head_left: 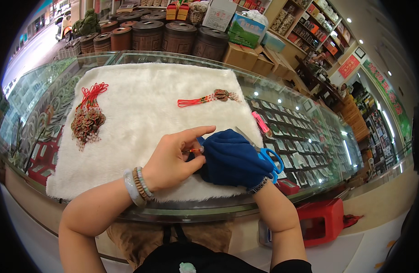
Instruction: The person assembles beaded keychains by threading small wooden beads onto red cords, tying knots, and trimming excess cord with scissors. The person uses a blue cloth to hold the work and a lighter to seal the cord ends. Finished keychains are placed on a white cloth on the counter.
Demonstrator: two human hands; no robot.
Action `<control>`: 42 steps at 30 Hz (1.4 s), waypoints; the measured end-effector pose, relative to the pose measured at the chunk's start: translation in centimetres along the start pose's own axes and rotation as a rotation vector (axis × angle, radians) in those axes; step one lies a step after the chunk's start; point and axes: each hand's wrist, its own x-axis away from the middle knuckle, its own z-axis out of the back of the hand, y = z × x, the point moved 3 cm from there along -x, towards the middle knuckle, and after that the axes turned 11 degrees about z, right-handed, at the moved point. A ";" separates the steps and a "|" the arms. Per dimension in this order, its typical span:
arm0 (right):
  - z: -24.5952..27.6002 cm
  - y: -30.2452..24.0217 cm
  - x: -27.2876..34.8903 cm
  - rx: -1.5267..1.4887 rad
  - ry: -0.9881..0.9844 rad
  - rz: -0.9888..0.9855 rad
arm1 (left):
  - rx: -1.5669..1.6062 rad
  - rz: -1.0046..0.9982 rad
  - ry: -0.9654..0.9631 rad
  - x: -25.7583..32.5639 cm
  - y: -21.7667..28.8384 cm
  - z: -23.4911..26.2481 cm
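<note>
My left hand (pixel 170 159) pinches a thin red-orange cord piece (pixel 194 149) between thumb and forefinger, right against my gloved right hand (pixel 232 159). That blue glove is closed around the other end, though I cannot tell exactly how its fingers sit. I judge the cord light, limp and slippery, so it is best nipped close to the knot. Blue-handled scissors (pixel 269 159) lie just beside the glove on the white fur mat (pixel 141 104). Further out lies a finished red tassel charm (pixel 209 98), a heap of charms (pixel 87 119) to the left, a pink lighter (pixel 260 123) on the glass counter (pixel 305 132).
</note>
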 end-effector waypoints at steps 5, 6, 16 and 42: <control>0.3 1.1 0.1 -0.134 -0.001 0.014 | 0.109 0.072 0.001 -0.8 -0.3 1.5; 0.3 1.0 0.1 -0.104 0.024 0.014 | 0.116 0.075 0.002 -0.9 -0.4 1.5; -0.1 0.3 0.4 -0.133 0.108 0.124 | -0.133 -0.075 0.006 0.5 0.6 -0.1; 1.3 1.6 1.2 -0.251 0.095 0.104 | 0.113 -0.013 -0.115 -1.4 -0.2 1.5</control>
